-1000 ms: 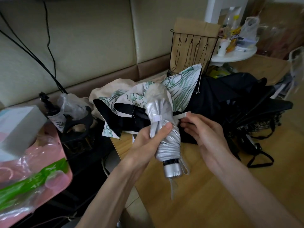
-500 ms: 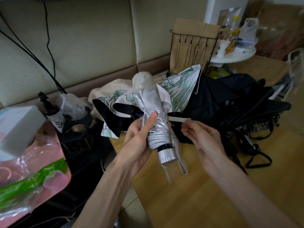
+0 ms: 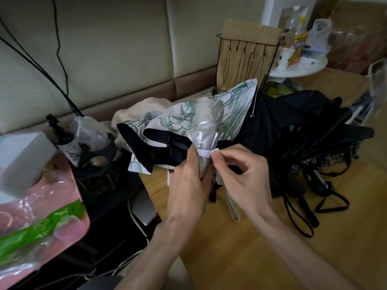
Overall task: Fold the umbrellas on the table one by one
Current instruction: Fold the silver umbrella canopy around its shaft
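Note:
A rolled-up silver umbrella (image 3: pixel 206 130) stands tilted over the wooden table (image 3: pixel 240 248), its lower part hidden behind my left hand (image 3: pixel 186 185), which grips it. A white closing strap (image 3: pixel 204 153) runs round its canopy. My right hand (image 3: pixel 243 176) pinches the strap's free end just to the right of the umbrella. Its white wrist loop (image 3: pixel 233 207) hangs below. Behind lie an open white umbrella with green flower print (image 3: pixel 236 101) and black lining, and open black umbrellas (image 3: pixel 310 130) in a heap.
A black wire rack (image 3: pixel 249 59) with a cardboard sheet stands at the back. A round white side table (image 3: pixel 301 66) holds cups and bags. Left of the table are a pink tray (image 3: pixel 41 237), a white box (image 3: pixel 23 158) and a dark bottle (image 3: pixel 62 139). Black straps (image 3: pixel 330 206) trail on the table.
My right hand has carried the strap's free end from the right across to the umbrella's side. The umbrella has tipped more upright, and my left hand now covers its handle.

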A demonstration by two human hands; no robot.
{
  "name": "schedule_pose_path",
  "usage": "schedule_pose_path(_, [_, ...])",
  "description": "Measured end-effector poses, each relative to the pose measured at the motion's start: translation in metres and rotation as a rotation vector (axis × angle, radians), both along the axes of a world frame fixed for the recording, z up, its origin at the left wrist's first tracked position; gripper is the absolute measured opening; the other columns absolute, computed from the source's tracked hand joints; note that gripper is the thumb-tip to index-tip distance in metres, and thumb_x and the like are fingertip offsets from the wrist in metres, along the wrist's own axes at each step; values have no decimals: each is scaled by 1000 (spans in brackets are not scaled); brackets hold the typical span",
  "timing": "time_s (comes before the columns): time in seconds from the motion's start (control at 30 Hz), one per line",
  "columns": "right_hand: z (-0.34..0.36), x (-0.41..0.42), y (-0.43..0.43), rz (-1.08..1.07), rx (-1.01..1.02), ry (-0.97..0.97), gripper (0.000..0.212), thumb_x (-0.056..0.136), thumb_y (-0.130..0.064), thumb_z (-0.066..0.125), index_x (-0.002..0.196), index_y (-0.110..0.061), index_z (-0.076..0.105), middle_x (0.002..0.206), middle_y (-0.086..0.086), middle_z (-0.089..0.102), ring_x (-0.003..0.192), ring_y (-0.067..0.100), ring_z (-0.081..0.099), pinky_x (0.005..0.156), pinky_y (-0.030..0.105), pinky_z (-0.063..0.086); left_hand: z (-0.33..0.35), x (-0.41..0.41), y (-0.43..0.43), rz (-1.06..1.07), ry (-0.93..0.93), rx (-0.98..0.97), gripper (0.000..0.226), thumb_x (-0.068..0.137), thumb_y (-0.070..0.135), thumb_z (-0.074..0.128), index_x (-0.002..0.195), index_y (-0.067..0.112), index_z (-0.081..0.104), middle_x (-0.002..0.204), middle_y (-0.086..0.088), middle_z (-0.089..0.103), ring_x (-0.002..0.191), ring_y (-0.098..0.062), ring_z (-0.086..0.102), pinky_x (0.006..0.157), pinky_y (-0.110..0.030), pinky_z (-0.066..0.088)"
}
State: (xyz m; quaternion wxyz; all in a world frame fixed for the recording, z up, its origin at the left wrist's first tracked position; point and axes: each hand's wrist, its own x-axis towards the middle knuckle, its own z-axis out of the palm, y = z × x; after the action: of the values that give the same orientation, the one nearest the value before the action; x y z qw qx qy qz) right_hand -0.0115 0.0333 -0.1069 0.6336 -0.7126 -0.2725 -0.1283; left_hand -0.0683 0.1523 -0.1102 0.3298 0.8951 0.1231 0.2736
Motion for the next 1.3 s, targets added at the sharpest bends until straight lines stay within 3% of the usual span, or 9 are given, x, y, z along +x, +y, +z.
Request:
schedule_pose_path(0.13, [-2, 2, 0, -26, -14, -13, 9, 92, -7, 80, 83, -8, 80, 81, -3, 72, 76, 19, 73, 73, 31, 61, 3, 0, -1, 28, 32, 53, 50, 93, 20, 72, 139, 9, 55, 83, -3, 69, 73, -29, 66, 66, -47, 52])
schedule_pose_path(0.33, [-2, -2, 2, -70, -135, -152, 22, 97, -17, 73, 77, -7, 76, 83, -4, 70, 74, 15, 70, 68, 35, 58, 6, -5, -5, 61, 48, 125, 63, 91, 19, 74, 147, 6, 49, 90, -7, 68, 78, -35, 67, 61, -39, 40])
schedule_pose_path(0.43, [-1, 4, 0, -6, -143, -102, 25, 98, -13, 67, 76, -6, 76, 83, -2, 71, 75, 17, 70, 69, 37, 58, 5, -5, -3, 85, 64, 135, 60, 93, 27, 74, 145, 6, 51, 84, -5, 66, 73, -34, 67, 60, -38, 40])
schedule_pose_path(0.57, [3, 14, -6, 169, -41, 86, 8, 93, -7, 79, 87, -6, 83, 86, 3, 76, 83, 21, 75, 78, 34, 63, 3, -5, -2, 74, 46, 91, 58, 94, 31, 75, 143, 8, 53, 93, -4, 72, 79, -31, 70, 69, -46, 54])
schedule_pose_path(0.7, [5, 12, -8, 206, 41, 213, 6, 89, -10, 84, 89, -4, 82, 85, 6, 79, 83, 22, 78, 78, 29, 60, 1, -5, -4, 68, 25, 81, 59, 93, 29, 76, 144, 11, 53, 93, -3, 73, 79, -29, 70, 72, -46, 55])
schedule_pose_path(0.8, [7, 12, -8, 210, 82, 326, 14, 86, -11, 86, 92, -2, 77, 87, 9, 79, 86, 21, 78, 79, 25, 61, 1, -4, -5, 67, -1, 52, 51, 92, 28, 76, 138, 15, 58, 84, 5, 72, 74, -23, 69, 67, -39, 51])
schedule_pose_path(0.97, [16, 17, -11, 281, 50, 642, 25, 88, -19, 84, 111, -11, 79, 105, 4, 81, 102, 14, 77, 93, 27, 61, 3, -6, -8, -25, -89, -60, 39, 91, 27, 78, 127, 22, 64, 75, 20, 64, 71, 1, 65, 61, -12, 46])
schedule_pose_path(1.17, [21, 15, -17, 290, 63, 626, 21, 91, -14, 80, 112, -9, 79, 103, 4, 82, 102, 16, 78, 89, 23, 61, 4, -7, -8, -205, -83, -204, 44, 94, 25, 79, 134, 24, 60, 93, 14, 74, 82, -3, 73, 69, -18, 57])
schedule_pose_path(1.3, [20, 13, -18, 314, 64, 632, 25, 95, -21, 77, 119, -12, 76, 109, 2, 81, 105, 14, 76, 84, 19, 59, 2, -4, -3, -310, 12, -365, 32, 93, 36, 73, 122, 35, 60, 107, 16, 59, 103, -7, 63, 85, -23, 55])
